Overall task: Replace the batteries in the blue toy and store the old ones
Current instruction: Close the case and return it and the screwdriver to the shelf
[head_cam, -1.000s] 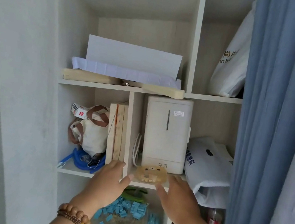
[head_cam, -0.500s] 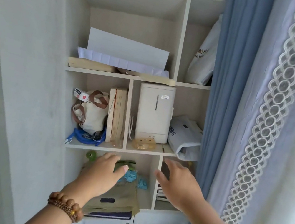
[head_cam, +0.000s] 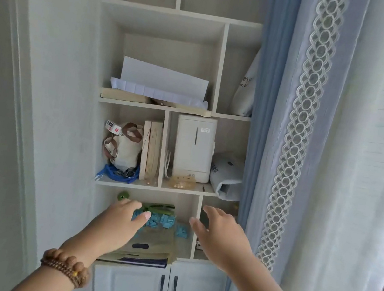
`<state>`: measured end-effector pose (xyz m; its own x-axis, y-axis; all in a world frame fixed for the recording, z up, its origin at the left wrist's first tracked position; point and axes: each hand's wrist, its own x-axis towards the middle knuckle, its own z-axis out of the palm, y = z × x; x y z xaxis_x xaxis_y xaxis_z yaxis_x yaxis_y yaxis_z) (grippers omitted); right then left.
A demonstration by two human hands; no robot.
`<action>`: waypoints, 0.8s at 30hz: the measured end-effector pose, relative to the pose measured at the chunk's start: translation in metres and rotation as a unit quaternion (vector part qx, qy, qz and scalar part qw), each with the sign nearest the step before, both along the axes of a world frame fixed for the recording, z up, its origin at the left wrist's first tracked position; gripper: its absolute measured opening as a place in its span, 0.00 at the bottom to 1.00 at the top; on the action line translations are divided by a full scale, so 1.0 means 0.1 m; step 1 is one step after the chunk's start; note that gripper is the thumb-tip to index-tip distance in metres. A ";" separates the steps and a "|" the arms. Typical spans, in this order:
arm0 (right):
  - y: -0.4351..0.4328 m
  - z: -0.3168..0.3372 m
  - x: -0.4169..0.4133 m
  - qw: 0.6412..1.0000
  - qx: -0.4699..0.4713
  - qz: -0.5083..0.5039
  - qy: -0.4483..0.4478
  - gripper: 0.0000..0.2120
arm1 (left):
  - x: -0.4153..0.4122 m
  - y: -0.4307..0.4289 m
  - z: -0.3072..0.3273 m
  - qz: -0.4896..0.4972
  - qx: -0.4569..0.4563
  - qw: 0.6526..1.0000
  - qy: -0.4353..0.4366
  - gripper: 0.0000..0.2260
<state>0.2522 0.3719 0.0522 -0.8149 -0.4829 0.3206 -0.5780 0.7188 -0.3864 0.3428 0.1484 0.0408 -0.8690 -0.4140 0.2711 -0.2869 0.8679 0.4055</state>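
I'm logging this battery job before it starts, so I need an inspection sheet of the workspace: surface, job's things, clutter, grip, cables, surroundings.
Surface: shelf unit with open compartments above closed cabinet doors.
Job's things: no batteries seen; blue toy not identifiable. Small blue pieces lie on a brown bag in a lower compartment.
Clutter: canvas bag, white box, papers, tan tray.
Grip: left hand and right hand both open, holding nothing, in front of the lower compartments.
Cables: white cord beside the white box.
Surroundings: blue curtain and lace-trimmed curtain on the right.
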 end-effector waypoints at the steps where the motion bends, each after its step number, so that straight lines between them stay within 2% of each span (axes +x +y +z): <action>1: 0.08 0.00 0.03 1.000 0.001 0.002 -0.003 0.26 | 0.04 0.08 0.02 0.003 -0.001 1.000 0.000 0.26; 12: 0.56 -0.18 0.44 0.999 -0.028 0.038 -0.021 0.28 | 0.57 0.78 0.09 0.008 -0.030 0.999 -0.016 0.26; 24: 0.51 0.00 0.94 1.000 -0.020 0.017 0.002 0.28 | 0.89 0.64 0.23 -0.021 -0.032 0.999 0.012 0.25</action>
